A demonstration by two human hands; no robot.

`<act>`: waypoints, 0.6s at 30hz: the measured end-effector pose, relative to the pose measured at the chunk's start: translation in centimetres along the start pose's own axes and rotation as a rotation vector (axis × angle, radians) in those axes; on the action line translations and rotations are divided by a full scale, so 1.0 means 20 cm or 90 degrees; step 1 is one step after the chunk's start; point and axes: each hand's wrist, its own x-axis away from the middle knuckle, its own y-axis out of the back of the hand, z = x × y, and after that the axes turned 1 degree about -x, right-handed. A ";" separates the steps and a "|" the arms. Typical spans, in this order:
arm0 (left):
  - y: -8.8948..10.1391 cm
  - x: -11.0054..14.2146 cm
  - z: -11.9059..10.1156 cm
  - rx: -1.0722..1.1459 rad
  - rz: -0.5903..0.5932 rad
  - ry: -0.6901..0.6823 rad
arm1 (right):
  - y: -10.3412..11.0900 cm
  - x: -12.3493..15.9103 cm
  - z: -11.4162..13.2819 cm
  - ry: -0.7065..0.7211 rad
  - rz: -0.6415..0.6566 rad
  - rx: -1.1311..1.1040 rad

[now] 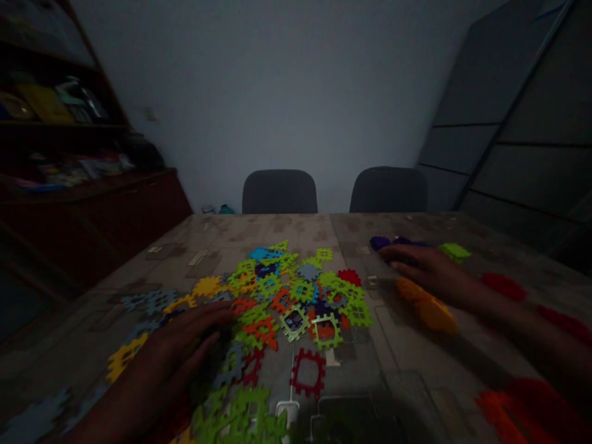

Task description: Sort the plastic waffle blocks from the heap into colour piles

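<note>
A mixed pile of flat plastic interlocking tiles with notched edges lies on the table. Over its left side hovers or rests my left hand, fingers stretched and thumb apart; beneath the palm it is too dark to make out anything. Farther right, my right hand reaches out, fingers extended and thumb apart, its fingertips at a small purple stack of tiles. Whether they touch it I cannot tell. Below that hand lies a row of orange-yellow tiles. A dark red square frame tile lies near the front.
Red tiles, a lime green group and orange-red tiles lie along the right. Green tiles lie at the front. Two grey chairs stand behind the patterned table. A dark shelf unit stands left.
</note>
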 end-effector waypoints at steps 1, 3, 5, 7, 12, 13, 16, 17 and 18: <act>0.00 0.02 0.01 0.006 0.015 -0.004 | -0.07 0.03 0.09 0.041 0.023 -0.028; 0.00 0.08 0.01 0.020 0.050 -0.017 | -0.23 0.11 0.25 0.110 0.039 -0.030; 0.00 0.13 -0.01 0.044 0.086 -0.030 | -0.39 0.19 0.37 0.141 0.053 -0.030; 0.02 0.17 -0.03 0.078 0.143 -0.056 | -0.53 0.28 0.47 0.165 0.083 -0.038; 0.09 0.20 -0.06 0.143 0.230 -0.088 | -0.74 0.46 0.60 0.213 0.156 -0.025; 0.10 0.20 -0.06 0.147 0.212 -0.075 | -0.75 0.48 0.61 0.213 0.157 -0.008; 0.11 0.23 -0.09 0.170 0.189 -0.026 | -0.74 0.52 0.63 0.207 0.149 0.019; 0.10 0.23 -0.12 0.182 0.208 -0.017 | -0.73 0.52 0.63 0.206 0.152 0.018; 0.10 0.24 -0.16 0.191 0.234 -0.013 | -0.72 0.52 0.63 0.207 0.157 0.013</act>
